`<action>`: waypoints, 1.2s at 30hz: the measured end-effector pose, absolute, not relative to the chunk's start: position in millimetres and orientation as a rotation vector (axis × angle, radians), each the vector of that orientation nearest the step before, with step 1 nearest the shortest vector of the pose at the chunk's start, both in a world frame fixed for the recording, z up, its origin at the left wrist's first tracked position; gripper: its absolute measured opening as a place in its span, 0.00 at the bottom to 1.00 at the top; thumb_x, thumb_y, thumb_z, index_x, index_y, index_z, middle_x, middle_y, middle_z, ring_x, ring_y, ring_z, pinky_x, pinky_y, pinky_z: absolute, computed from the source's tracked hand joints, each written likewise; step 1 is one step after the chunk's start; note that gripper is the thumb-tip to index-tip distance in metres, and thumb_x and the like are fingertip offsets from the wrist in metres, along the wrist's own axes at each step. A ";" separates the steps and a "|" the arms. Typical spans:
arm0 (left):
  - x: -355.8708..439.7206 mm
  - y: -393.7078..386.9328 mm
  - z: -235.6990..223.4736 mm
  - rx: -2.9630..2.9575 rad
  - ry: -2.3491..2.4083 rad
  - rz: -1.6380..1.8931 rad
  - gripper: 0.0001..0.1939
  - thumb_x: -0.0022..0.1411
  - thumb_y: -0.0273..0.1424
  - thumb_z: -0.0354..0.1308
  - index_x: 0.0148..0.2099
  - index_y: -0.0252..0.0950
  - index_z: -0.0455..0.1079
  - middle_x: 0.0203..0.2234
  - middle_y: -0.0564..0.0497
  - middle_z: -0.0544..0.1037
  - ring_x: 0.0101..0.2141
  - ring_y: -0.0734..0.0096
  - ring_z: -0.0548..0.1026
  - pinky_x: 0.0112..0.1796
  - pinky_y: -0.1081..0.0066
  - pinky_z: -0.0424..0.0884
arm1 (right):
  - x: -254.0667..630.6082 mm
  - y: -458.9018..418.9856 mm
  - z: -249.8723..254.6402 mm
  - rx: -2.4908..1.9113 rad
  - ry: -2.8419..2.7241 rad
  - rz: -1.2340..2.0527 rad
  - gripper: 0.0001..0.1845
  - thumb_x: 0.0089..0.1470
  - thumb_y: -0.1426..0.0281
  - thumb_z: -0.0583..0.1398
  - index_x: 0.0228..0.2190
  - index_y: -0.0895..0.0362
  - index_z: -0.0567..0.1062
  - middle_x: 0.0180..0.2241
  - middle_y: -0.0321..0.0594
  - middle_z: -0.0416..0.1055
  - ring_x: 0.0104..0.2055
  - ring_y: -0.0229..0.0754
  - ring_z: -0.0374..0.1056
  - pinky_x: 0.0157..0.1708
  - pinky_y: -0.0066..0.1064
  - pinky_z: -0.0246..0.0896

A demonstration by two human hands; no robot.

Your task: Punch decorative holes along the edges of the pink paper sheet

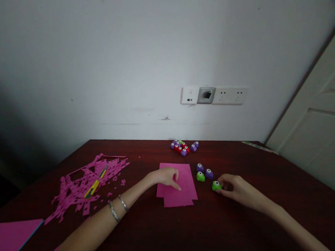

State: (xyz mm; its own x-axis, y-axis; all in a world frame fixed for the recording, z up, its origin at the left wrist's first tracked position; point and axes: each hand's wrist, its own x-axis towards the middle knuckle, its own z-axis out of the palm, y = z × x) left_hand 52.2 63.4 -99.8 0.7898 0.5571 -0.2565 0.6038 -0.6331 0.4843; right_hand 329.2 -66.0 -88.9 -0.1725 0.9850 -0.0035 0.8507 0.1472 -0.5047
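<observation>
Pink paper sheets (179,196) lie overlapped in the middle of the dark red-brown table. My left hand (168,177) rests over their left part, thumb apart from the curved fingers, with nothing visible between them. To the right, my right hand (230,186) grips a green craft punch (216,186) with a white top between thumb and fingers. Close by stand another green craft punch (200,177) and two purple ones, a rear purple punch (199,168) and a nearer purple punch (209,173).
Several red, purple and green punches (180,147) cluster near the wall. Left lie punched pink paper scraps (72,188) with a yellow utility knife (96,184) on them. A pink paper stack (15,239) sits at the front left; a ruler-like strip (259,147) lies back right.
</observation>
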 end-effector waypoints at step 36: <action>61.8 152.4 -101.7 2.050 1.541 0.816 0.14 0.52 0.27 0.54 0.43 0.32 0.65 0.33 0.48 0.72 0.33 0.71 0.70 0.34 0.74 0.65 | 337.5 -6.2 -128.4 -2.069 -1.945 0.051 0.14 0.57 0.61 0.46 0.25 0.54 0.63 0.29 0.38 0.71 0.30 0.42 0.68 0.24 0.27 0.47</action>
State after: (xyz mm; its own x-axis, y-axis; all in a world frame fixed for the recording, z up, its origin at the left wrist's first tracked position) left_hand 61.8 152.4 -101.7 0.2023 0.9608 0.1897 0.6965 -0.2773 0.6618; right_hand 337.5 -6.2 -128.4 0.0826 0.9806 0.1777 0.9698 -0.0380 -0.2407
